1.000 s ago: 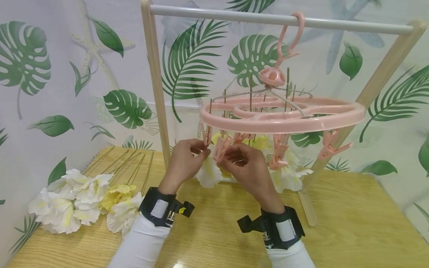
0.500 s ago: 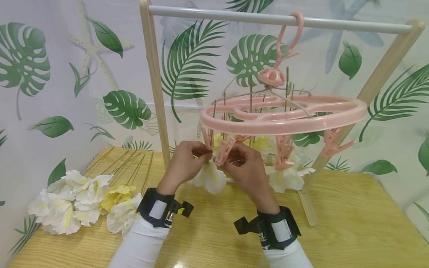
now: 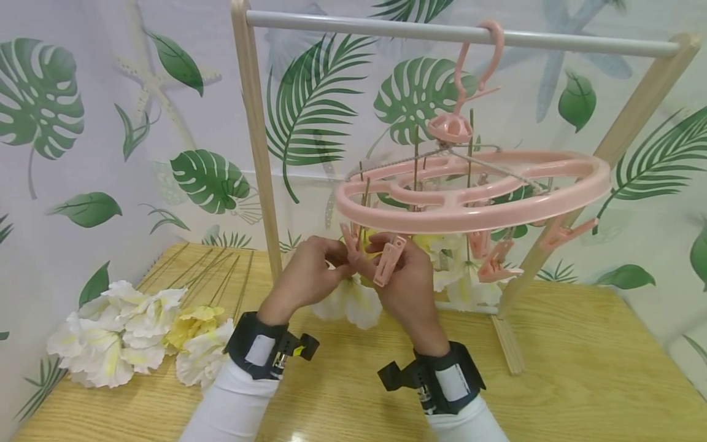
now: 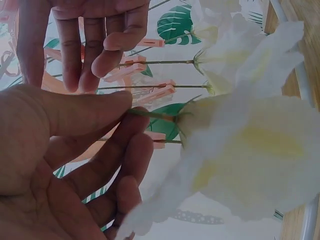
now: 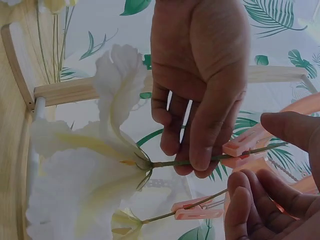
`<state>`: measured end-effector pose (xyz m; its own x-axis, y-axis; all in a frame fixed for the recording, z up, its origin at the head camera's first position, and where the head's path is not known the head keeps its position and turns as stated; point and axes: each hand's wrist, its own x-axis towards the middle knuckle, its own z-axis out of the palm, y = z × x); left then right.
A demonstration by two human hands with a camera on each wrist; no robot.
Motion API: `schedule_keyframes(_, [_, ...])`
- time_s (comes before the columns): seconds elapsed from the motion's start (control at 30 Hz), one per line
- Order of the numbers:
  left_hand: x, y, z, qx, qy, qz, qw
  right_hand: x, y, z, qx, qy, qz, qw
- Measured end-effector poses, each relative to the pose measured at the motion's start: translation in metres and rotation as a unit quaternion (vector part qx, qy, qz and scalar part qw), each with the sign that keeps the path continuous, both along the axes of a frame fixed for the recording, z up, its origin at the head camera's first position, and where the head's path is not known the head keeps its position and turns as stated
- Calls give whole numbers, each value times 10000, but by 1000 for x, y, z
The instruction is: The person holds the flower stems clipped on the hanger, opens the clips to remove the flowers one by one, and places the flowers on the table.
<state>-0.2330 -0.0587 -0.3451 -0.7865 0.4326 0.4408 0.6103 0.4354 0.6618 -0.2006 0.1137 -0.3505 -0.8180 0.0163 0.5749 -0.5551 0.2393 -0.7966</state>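
Note:
In the left wrist view my left hand (image 4: 75, 135) pinches the green stem (image 4: 155, 116) of a white artificial flower (image 4: 260, 150) between thumb and forefinger, just above the bloom. The flower hangs head down. Its stem passes through the jaws of a pink clothespin (image 5: 242, 142) above the pinch, seen in the right wrist view. My right hand (image 3: 407, 282) is beside that clothespin, its thumb and fingers apart; whether the thumb touches it I cannot tell. Another pink clothespin (image 3: 390, 261) hangs in front of my right hand. Both belong to a pink oval drying hanger (image 3: 475, 218).
The hanger hooks over a white rail (image 3: 359, 23) on a wooden stand (image 3: 256, 135). More flowers hang by clips behind my hands. Several loose white flowers (image 3: 110, 337) and a yellow flower (image 3: 193, 325) lie on the table (image 3: 331, 393) at the left.
The hanger has turned and tilted, its front clips swinging right. My right hand has moved slightly left, close to my left hand, and its thumb now points at the left-hand clothespin.

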Motion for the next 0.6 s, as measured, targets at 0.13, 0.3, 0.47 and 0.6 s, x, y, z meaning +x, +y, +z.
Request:
schedule_keyframes(0.13, [2, 0, 1, -110, 7, -150, 9998, -1, 0, -1, 146, 351, 5, 9993])
schedule_keyframes(0.3, [4, 2, 4, -305, -88, -256, 9992, 0, 3, 1, 100, 356, 83, 9993])
schedule_keyframes(0.47, [8, 4, 7, -360, -128, -304, 9988, 2, 5, 4, -106, 297, 283, 9991])
schedule_keyframes(0.6, [11, 4, 8, -347, -122, -369, 9986, 2, 4, 6, -270, 310, 354, 9985])
